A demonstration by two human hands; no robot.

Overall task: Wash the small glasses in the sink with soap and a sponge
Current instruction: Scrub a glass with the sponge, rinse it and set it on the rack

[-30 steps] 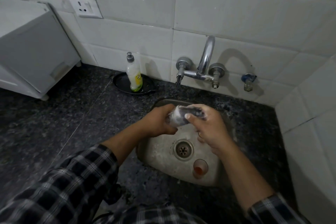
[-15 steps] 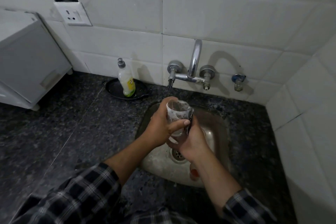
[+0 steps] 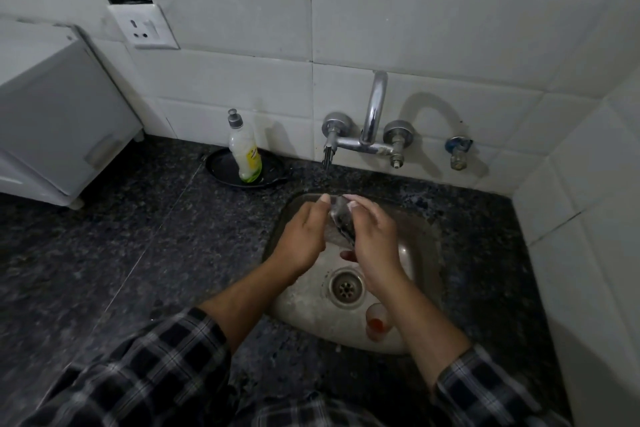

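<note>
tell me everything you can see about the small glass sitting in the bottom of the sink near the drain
The small glass looks like clear glass, short and tumbler-shaped, with a red-orange residue inside at its base. It sits in the steel sink, just to the right of the drain on the side nearest the person. It seems tilted, its mouth towards the camera, though blur makes that uncertain. The right forearm crosses above its right edge, hiding part of it. Neither hand touches it, and no water or foam shows on it.

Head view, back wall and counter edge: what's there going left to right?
White appliance → wall socket → soap bottle standing in a black dish → tap → small blue-handled valve.
</note>
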